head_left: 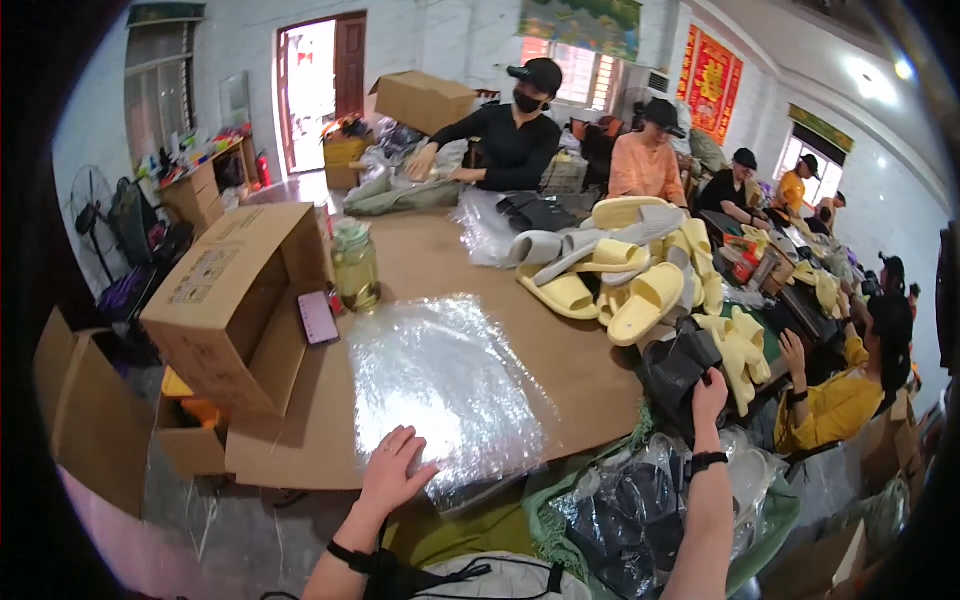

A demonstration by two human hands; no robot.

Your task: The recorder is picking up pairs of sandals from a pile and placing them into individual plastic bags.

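My left hand [396,470] lies with its fingers stretched out on the near edge of a stack of transparent plastic bags [440,380], which is spread over the cardboard-covered table [590,400]. At the table's right side, my right hand [709,400] is closed on a black slipper [678,372]; part of its grip is hidden. Beyond it rises a pile of yellow slippers [645,303] and grey slippers [570,248]. Below my right forearm, a green sack [548,530] holds dark slippers wrapped in plastic [625,520].
A cardboard box [225,300] lies on its side at the left, with a pink phone [317,318] at its opening and a glass jar [356,268] beside it. Across the table a person in black [515,140] handles plastic. A person in yellow [835,405] sits at the right.
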